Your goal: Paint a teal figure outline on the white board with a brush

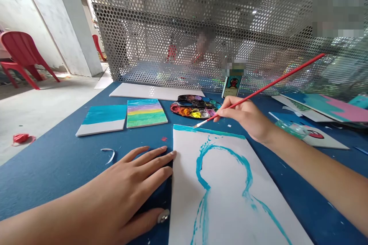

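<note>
My right hand [241, 116] holds a thin red-handled paintbrush [273, 88], its bristles at the top left corner of a white painting board [224, 168]. Turquoise paint forms a band along the board's far edge and a rough arched outline on its surface. My left hand [135, 183] lies flat on the blue tabletop [57, 183], fingers spread, fingertips at the board's left edge. Beyond my right hand sits a round paint palette [195, 107] with several colours. A striped pastel painted board [146, 113] and a turquoise-and-white board [102, 120] lie to the left of the palette.
A blank white board [152, 92] lies at the table's far side, and a small picture card [232, 86] stands propped behind the palette. More painted boards [313, 107] lie at the right. A perforated metal screen [161, 19] rises beyond the table, with a person behind it. Red plastic chairs [23, 55] stand at the left.
</note>
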A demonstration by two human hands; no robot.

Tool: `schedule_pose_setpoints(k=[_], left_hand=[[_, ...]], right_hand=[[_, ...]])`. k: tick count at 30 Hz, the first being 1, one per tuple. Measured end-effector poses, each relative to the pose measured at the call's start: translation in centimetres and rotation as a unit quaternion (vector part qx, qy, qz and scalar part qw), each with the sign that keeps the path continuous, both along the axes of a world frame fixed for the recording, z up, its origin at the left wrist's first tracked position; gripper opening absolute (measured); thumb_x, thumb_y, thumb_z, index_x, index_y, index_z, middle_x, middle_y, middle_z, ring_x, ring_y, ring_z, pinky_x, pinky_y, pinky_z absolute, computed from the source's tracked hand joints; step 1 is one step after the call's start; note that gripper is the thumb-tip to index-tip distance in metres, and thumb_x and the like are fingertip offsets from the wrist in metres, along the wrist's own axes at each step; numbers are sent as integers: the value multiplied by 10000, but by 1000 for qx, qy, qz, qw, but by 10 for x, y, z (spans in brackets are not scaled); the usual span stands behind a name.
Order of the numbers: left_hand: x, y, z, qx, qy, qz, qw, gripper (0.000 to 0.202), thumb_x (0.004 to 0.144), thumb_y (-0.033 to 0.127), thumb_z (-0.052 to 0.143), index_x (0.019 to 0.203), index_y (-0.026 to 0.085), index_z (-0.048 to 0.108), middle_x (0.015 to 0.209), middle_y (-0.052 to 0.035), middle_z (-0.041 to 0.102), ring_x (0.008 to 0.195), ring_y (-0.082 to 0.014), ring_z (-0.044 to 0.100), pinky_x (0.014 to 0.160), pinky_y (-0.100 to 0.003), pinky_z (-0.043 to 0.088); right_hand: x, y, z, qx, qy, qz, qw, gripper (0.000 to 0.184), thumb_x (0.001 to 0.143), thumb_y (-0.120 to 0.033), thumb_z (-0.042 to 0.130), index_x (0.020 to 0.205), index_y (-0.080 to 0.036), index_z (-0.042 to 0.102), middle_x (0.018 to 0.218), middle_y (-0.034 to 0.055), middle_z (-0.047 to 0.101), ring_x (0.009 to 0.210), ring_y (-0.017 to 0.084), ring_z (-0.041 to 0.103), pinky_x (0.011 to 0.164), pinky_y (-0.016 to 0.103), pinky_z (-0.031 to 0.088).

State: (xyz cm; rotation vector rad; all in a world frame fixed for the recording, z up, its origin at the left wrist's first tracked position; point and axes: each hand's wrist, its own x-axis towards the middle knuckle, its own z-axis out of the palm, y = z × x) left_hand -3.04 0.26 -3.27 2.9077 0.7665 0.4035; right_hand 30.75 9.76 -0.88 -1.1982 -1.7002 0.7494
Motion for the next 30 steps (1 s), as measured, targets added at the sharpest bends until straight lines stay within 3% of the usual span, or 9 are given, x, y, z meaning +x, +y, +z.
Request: schedule_pose_setpoints(k=[6,12,19,24,30], left_hand=[[1,1,-1,-7,-6,0,1000,544,1070,432,676,1596,334,578,1647,-74,615,1496,-329,633,1294,-493,493],[0,0,-4,11,4,5,1000,489,1092,464,638,1549,290,613,1647,-100,612,1486,-334,640,1260,-499,528],[0,1,-5,0,-5,9,1000,516,1070,444,671,1570,341,596,1636,-66,629,1509,-328,620,1279,-487,507],[-1,1,-6,7,-11,8,1000,524,1067,450,671,1575,356,581,1642,-58,623,1503,-322,627,1270,-480,518],[-5,1,-9,16,4,14,1000,486,1066,477,673,1528,338,622,1656,-61,608,1521,-345,604,1231,-510,555]], right_hand=[[9,1,9,-13,-34,-1,999,275,692,-293,792,518,-300,580,538,24,707,599,227,651,619,368,484],[10,-1,12,-10,-48,4,999,232,726,-339,815,586,-307,632,649,38,777,723,272,734,692,399,533],[21,3,17,-15,-86,-8,996,424,768,-353,865,509,-298,533,527,27,683,619,248,669,652,394,497],[19,-1,20,-15,-102,1,995,313,801,-234,815,577,-278,600,658,43,747,733,260,724,717,389,514],[23,-3,26,-14,-140,-14,990,353,765,-106,723,503,-268,550,539,28,686,626,220,637,682,397,441]])
